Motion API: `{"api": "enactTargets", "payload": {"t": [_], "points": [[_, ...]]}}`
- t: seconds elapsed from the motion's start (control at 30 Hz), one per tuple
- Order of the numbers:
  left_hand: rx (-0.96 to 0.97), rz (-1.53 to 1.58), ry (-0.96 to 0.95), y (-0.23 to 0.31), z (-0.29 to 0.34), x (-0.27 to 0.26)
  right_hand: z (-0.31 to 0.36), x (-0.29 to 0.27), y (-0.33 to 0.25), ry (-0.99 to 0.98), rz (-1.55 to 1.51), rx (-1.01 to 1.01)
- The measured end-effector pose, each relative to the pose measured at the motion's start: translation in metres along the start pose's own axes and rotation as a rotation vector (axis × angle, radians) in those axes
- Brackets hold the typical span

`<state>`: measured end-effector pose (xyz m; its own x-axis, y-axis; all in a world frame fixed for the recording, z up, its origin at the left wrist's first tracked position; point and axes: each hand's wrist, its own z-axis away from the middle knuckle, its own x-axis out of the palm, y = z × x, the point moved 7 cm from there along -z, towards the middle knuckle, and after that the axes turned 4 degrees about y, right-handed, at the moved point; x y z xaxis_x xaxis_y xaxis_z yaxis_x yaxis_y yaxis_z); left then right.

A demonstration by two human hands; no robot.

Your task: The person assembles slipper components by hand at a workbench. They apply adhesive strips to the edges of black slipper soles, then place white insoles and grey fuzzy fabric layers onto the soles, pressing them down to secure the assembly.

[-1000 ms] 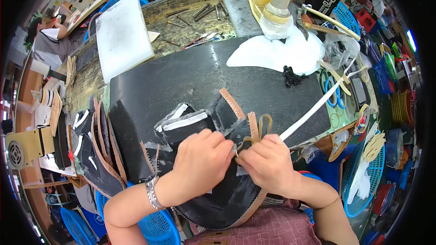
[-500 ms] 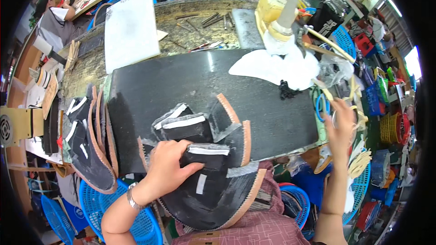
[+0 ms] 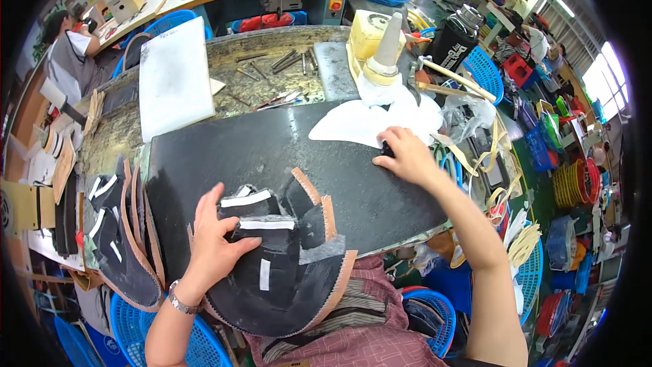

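Black shoe uppers [image 3: 285, 302] with tan serrated edges and white tape strips lie at the near edge of the dark board [image 3: 272, 139], overhanging toward my lap. My left hand [image 3: 216, 238] rests on their left side, with fingers and thumb spread apart. Farther right, my right hand [image 3: 411, 156] has its fingers closed on a small dark clump [image 3: 387, 149], mostly hidden under them. This clump lies at the near edge of a white sheet [image 3: 353, 122]. Another stack of black uppers [image 3: 129, 268] lies left of the board.
A white slab [image 3: 178, 78] and several metal punches [image 3: 288, 61] lie behind the board. A cream glue pot with a grey cone [image 3: 388, 47] stands at the back right. Blue-handled scissors [image 3: 448, 163] and cords lie right of the board. Blue baskets [image 3: 204, 340] stand below.
My right hand has moved left from beside the scissors to the dark clump and closed on it. My left hand's fingers have spread on the uppers. The view has shifted.
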<state>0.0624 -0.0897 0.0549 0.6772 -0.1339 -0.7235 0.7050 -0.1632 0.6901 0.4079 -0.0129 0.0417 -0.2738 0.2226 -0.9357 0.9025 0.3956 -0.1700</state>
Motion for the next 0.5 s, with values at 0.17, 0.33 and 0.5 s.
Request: {"api": "enactTargets", "payload": {"t": [0.17,0.33,0.5], "points": [[-0.205,0.318,-0.048,-0.024,-0.015,-0.004,0.041,-0.002,-0.013,0.272,-0.189,0.089],[-0.166,0.225,-0.018,-0.006,-0.019,-0.025,0.047,-0.013,-0.015,0.347,-0.316,0.077],[0.008,-0.033,0.105,0.050,0.014,-0.056,-0.016,-0.014,0.089,0.215,-0.161,0.387]]}}
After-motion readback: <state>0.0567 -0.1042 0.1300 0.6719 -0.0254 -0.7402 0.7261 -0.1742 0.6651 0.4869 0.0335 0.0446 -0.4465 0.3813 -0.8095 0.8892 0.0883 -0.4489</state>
